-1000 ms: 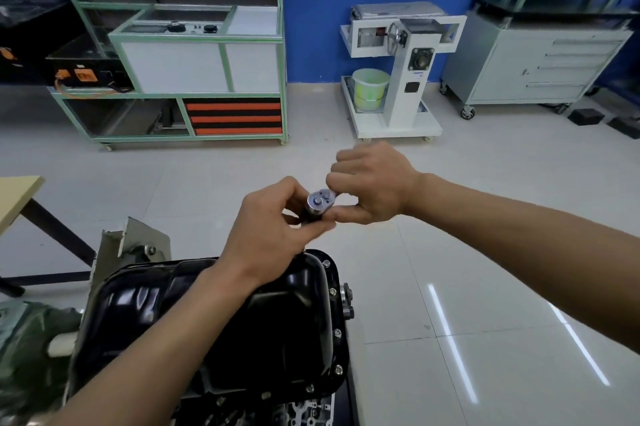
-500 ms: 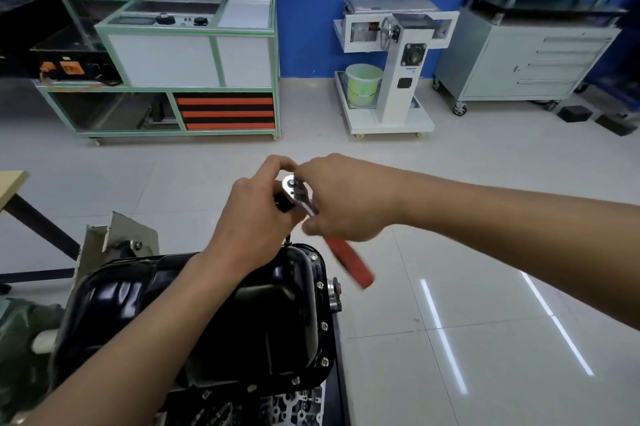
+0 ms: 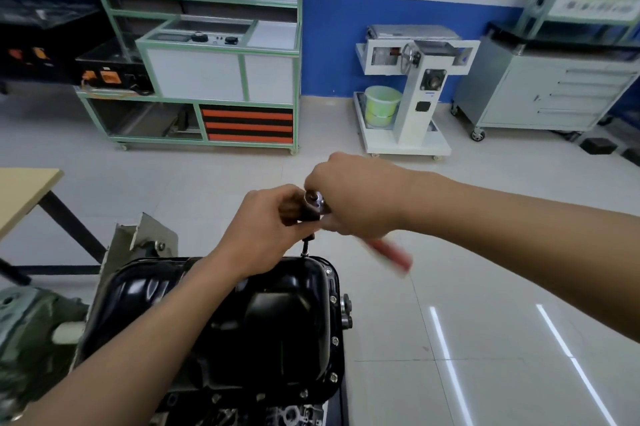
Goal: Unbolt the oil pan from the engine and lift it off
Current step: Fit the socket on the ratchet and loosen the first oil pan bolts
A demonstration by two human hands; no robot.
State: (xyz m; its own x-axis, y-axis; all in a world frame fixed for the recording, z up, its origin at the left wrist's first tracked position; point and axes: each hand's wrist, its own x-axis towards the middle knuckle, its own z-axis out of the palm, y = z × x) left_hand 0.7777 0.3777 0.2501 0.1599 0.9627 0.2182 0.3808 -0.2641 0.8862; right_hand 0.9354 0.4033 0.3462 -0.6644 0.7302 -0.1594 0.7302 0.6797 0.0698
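Head view: we look down over both forearms at the black pan [image 3: 284, 321], low and left of centre. It sits on top of the engine [image 3: 298, 415], of which only a strip of grey metal shows at the bottom edge. Bolts [image 3: 335, 341] stand in a row along the pan's right flange, heads seated.

Above the pan's far rim, both hands meet on the ratchet [image 3: 314, 198]. The right hand [image 3: 356, 197] is curled round it just behind the steel head. The red handle juts out below that hand toward the lower right, blurred. The left hand [image 3: 266, 224] has thumb and fingers pinched on the dark upper part of the extension [image 3: 306, 244], right under the ratchet head. The thin lower end of the extension runs down and touches the far rim of the pan. We cannot tell whether it sits on a bolt there.

Around: pale tiled floor [image 3: 485, 321]; the corner of a table [image 3: 20, 193] at left. A green-framed bench [image 3: 214, 79], a white stand [image 3: 415, 86] with a green bucket [image 3: 381, 105], and a grey cabinet [image 3: 547, 93] stand along the far wall.
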